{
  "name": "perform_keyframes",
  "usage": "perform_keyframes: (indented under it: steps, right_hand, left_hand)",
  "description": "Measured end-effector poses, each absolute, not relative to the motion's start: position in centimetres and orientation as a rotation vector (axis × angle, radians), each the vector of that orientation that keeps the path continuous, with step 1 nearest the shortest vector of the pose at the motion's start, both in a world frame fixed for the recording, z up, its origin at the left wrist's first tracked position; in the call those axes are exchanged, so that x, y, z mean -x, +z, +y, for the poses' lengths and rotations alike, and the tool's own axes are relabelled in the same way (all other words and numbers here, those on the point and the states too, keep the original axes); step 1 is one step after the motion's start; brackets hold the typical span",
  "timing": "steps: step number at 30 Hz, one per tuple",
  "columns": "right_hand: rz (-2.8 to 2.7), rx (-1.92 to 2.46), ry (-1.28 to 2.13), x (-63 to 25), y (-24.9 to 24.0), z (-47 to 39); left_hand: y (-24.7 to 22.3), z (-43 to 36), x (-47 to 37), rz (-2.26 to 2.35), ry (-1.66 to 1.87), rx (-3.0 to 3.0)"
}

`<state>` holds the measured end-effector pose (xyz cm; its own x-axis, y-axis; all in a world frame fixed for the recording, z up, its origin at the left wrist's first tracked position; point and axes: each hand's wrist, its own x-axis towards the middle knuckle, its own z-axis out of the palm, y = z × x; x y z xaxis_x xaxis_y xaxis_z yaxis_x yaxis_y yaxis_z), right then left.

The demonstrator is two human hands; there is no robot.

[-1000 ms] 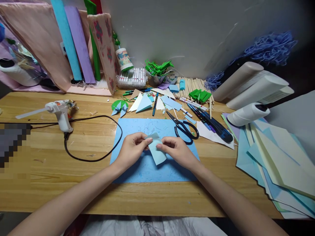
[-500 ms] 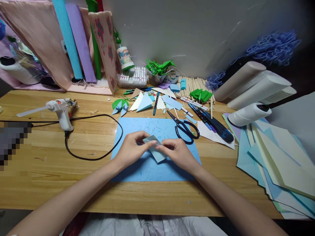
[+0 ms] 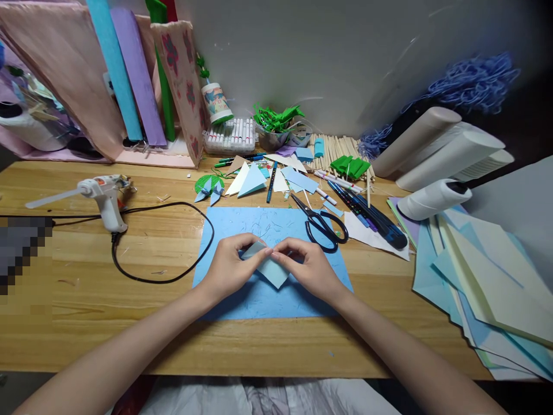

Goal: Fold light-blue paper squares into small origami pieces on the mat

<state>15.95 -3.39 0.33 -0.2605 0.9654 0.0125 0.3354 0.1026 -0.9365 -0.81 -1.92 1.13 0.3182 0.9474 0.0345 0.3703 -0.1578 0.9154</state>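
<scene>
A small pale blue-green piece of paper is held above the rectangular blue sheet that is laid on the brown wooden table. The piece is pinched by both hands: the left hand is applied at its left side and the right hand at its upper right, with the thumb tips brought together near its upper edge. The fingers behind the paper are hidden, so their exact placement cannot be told. Compared with one second ago, the gap between the thumbs has been closed and the piece has been turned, so that one corner is now pointed toward the person. For the work in hand, this is judged to be a grip adjustment, by which finer control at the upper edge is gained. The black-handled metal scissors are left untouched, overlapping the sheet's upper right area.
</scene>
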Motion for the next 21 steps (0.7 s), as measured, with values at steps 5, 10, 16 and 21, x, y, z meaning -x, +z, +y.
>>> perform_keyframes:
  steps: [5,10,16,21]
  right_hand:
    - [-1.772,1.297,1.079,-16.6,0.4,-3.0]
    - [-1.716,1.346,1.060,-17.4,0.3,-2.3]
    - [-1.691,1.308,1.092,-16.9,-0.1,-2.5]
    - [-1.664,1.249,1.152,-16.2,-0.3,-3.0]
  left_hand:
    - [1.2,-1.8,0.8,1.278,0.926,-1.675]
    - [0.7,-0.7,1.4,1.292,0.919,-1.547]
    - [0.6,-1.3,1.2,1.250,0.767,-1.673]
    - [1.0,-2.2,0.6,1.223,0.797,-1.776]
